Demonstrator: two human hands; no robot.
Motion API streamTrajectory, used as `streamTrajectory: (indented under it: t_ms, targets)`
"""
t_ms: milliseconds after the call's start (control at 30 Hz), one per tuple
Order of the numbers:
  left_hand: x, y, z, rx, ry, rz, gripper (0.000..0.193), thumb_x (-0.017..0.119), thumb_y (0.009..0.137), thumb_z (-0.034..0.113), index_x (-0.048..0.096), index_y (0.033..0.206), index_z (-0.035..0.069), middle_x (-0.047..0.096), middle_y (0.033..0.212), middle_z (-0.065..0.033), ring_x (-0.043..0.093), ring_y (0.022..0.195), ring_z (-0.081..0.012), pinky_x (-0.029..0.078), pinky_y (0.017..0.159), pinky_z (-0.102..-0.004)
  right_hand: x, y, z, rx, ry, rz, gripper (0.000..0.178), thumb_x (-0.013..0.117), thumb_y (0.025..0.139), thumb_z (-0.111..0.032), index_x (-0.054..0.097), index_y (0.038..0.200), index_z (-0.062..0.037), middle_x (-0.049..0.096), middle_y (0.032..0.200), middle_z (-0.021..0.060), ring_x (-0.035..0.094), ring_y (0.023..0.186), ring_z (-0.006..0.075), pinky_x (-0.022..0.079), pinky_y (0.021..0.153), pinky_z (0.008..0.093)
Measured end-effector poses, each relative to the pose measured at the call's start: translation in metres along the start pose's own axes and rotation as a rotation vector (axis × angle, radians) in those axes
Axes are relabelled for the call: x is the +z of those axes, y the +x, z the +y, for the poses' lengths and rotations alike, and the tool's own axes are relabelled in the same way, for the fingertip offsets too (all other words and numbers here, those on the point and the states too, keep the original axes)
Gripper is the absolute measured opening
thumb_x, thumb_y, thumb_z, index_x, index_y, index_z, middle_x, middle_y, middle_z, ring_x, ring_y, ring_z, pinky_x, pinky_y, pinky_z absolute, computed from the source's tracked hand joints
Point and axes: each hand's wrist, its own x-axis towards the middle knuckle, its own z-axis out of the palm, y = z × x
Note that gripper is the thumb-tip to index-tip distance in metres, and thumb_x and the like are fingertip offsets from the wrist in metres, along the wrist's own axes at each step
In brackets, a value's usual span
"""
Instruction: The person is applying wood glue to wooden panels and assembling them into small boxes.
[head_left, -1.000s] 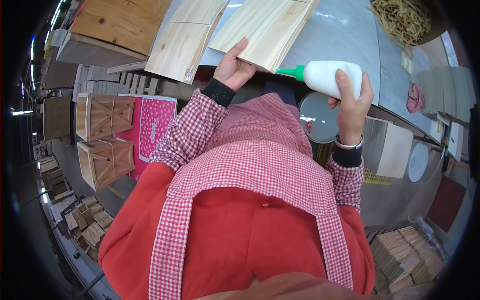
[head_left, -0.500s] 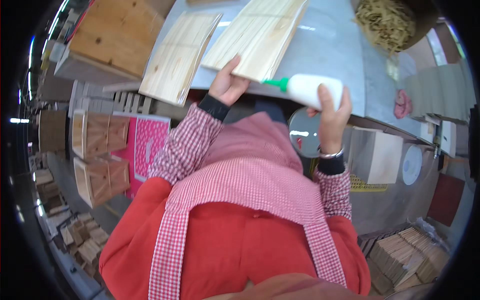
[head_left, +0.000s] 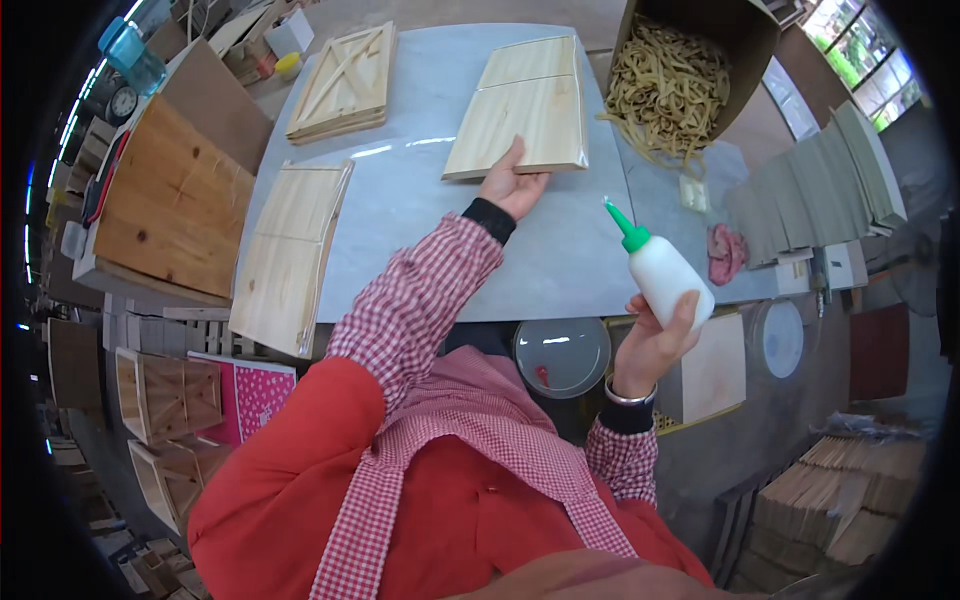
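My left hand (head_left: 514,186) grips the near edge of a pale wooden panel (head_left: 525,115), thumb on top and fingers underneath. A groove crosses the panel, which is on or just above the table; I cannot tell which. In my right hand (head_left: 655,345) is a white glue bottle (head_left: 672,280) with a green nozzle, tilted up and left, its tip apart from the panel. A second wooden panel (head_left: 285,250) lies at the table's left side, its near end jutting over the front edge. Farther back rests a stack of cross-braced wooden panels (head_left: 345,80).
The grey-white table (head_left: 420,260) spans the middle. A box (head_left: 745,75) spills rubber bands (head_left: 670,90) at the back right, near a pink cloth (head_left: 727,253) and grey boards (head_left: 810,190). A large wooden box (head_left: 175,190) stands left. Below the front edge is a round grey lid or tub (head_left: 562,357).
My left hand has moved away from me and right with the panel. The bottle has left the panel's edge and turned nozzle-up. The view now takes in more of the far table.
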Motion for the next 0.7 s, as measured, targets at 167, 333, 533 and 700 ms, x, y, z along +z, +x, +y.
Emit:
streamTrajectory:
  t_ms: [167, 333, 533, 700]
  targets:
    - [-0.006, 0.087, -0.019, -0.011, -0.036, 0.056, 0.037, 0.058, 0.093, 0.017, 0.047, 0.126, 0.004, 0.055, 0.125, -0.0125, 0.053, 0.117, -0.0279, 0.042, 0.103, -0.0425, 0.003, 0.015, -0.002, -0.019, -0.055, 0.062, 0.047, 0.048, 0.095, -0.042, 0.055, 0.102, 0.0038, 0.063, 0.079, 0.0121, 0.058, 0.057, 0.0155, 0.047, 0.05, 0.0249]
    - [-0.012, 0.126, -0.022, -0.037, 0.037, 0.166, 0.039, 0.054, 0.096, 0.024, 0.044, 0.128, 0.003, 0.053, 0.128, -0.0169, 0.053, 0.118, -0.0293, 0.044, 0.102, -0.0461, 0.004, 0.029, 0.02, 0.022, -0.089, 0.137, 0.047, 0.047, 0.095, -0.043, 0.055, 0.103, 0.003, 0.062, 0.075, 0.0095, 0.057, 0.055, 0.0141, 0.046, 0.049, 0.0234]
    - [0.028, 0.074, 0.036, -0.353, 0.972, 0.009, 0.033, 0.057, 0.094, 0.028, 0.058, 0.112, 0.0, 0.065, 0.105, -0.0157, 0.063, 0.102, -0.0256, 0.051, 0.089, -0.0402, 0.026, 0.047, 0.038, 0.028, -0.047, 0.027, 0.046, 0.046, 0.096, -0.044, 0.056, 0.1, 0.0006, 0.058, 0.069, 0.0066, 0.054, 0.056, 0.0131, 0.042, 0.051, 0.0231]
    - [0.011, 0.041, 0.23, 1.069, 2.402, 0.736, 0.032, 0.069, 0.081, 0.029, 0.065, 0.097, 0.002, 0.068, 0.086, -0.0126, 0.066, 0.084, -0.0228, 0.052, 0.075, -0.0358, 0.047, 0.055, 0.058, 0.08, -0.052, -0.008, 0.051, 0.044, 0.094, -0.048, 0.057, 0.092, 0.0007, 0.055, 0.064, 0.0064, 0.052, 0.055, 0.0143, 0.04, 0.053, 0.0241]
